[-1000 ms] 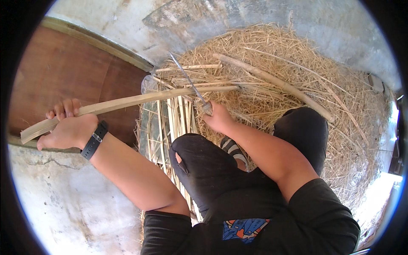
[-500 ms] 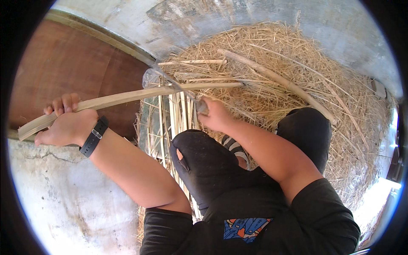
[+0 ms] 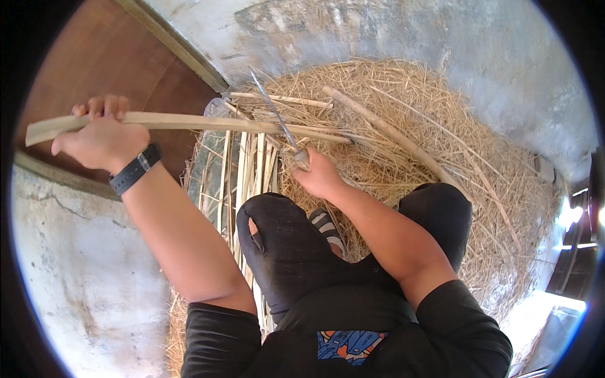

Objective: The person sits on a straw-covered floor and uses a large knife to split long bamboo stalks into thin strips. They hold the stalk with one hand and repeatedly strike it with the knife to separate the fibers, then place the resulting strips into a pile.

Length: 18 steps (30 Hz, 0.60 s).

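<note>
My left hand (image 3: 101,138) grips a long pale bamboo strip (image 3: 208,122) near its left end; a black watch sits on that wrist. The strip runs to the right, out over a heap of straw. My right hand (image 3: 318,173) is closed on the handle of a long thin knife (image 3: 272,110), whose blade points up and to the left and crosses the strip. My knees in black trousers are below both hands.
A heap of dry straw (image 3: 454,126) fills the ground ahead and to the right. Several split bamboo strips (image 3: 249,170) lie side by side beside my left knee. A thicker pole (image 3: 403,142) lies across the straw. A brown wooden door (image 3: 82,63) and concrete walls (image 3: 82,283) stand close by.
My left hand has moved the strip's end a little to the right and up. The knife blade has risen across the strip, tip pointing farther up.
</note>
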### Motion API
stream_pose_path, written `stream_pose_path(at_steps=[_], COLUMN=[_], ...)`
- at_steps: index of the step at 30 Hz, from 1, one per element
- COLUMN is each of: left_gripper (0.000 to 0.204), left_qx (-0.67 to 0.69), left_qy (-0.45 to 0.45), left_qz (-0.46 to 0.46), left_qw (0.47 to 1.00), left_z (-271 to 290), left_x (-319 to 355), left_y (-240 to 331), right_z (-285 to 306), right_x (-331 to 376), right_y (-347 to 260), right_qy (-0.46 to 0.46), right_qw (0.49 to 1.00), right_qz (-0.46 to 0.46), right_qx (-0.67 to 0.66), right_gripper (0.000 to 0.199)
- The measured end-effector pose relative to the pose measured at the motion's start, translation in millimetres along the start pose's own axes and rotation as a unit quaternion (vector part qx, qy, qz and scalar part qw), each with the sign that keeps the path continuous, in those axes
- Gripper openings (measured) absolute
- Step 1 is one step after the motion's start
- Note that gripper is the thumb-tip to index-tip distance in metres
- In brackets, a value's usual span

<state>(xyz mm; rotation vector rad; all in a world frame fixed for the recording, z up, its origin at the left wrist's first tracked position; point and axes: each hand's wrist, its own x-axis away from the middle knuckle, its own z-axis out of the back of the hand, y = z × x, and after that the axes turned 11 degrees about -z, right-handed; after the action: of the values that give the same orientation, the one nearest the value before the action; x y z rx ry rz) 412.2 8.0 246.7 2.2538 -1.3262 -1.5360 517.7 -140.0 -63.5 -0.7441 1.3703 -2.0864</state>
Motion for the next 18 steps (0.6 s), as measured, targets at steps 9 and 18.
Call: stream_pose_path(at_steps=[9, 18], left_gripper=[0.066, 0.087], left_qx=[0.068, 0.094], left_qy=[-0.009, -0.001], left_qz=[0.017, 0.026], left_qw=[0.998, 0.995], left_z=[3.9, 2.5], left_x=[8.7, 8.1], left_y=[7.7, 5.3], right_z=[8.7, -22.1], right_x=[18.9, 56.2], right_y=[-34.1, -38.5], right_qy=[-0.004, -0.012], right_qw=[1.0, 0.993], right_qz=[-0.009, 0.032], right_qx=[-0.01, -0.112], right_gripper=[0.033, 0.021])
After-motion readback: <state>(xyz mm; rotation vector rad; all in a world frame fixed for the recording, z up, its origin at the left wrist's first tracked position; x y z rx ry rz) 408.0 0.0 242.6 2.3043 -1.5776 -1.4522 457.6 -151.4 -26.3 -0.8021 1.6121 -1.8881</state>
